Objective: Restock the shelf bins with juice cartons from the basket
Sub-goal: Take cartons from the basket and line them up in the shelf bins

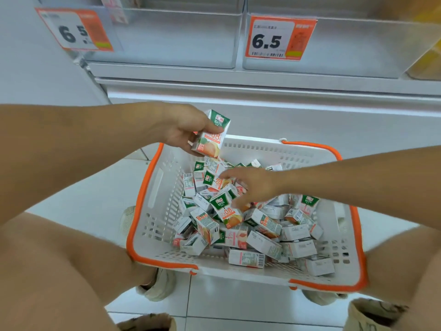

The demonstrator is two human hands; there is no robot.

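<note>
Head view: the left hand [185,130] holds one carton [211,134] in a pinching grip, thumb across its printed front and fingers behind, lifted above the far left corner of the basket [152,211] and tilted slightly. The right hand [250,187] reaches down into the pile [250,225] of cartons, its fingers curled over the heap and touching an upright carton [225,206] that stands with its green-topped face toward the camera; whether its grip has closed on that carton cannot be told, as the fingertips are blurred. Most cartons lie jumbled on their sides in the middle and right of the basket, some showing barcodes, some the peach picture. The basket is white with an orange rim and sits on the pale tiled floor [214,304] between the person's bare knees, with light shoes [157,287] showing under its near edge. Beyond it rises the white shelf [238,84]. On the shelf stand two clear bins: the left bin [167,37] and the right bin [346,44], side by side, each carrying an orange price tag reading 6.5, the left tag [74,29] at an angle, the right tag [279,38] nearly straight. A carton [114,8] shows dimly in the left bin's back corner. A yellow thing [427,39], blurred, stands at the far right.
</note>
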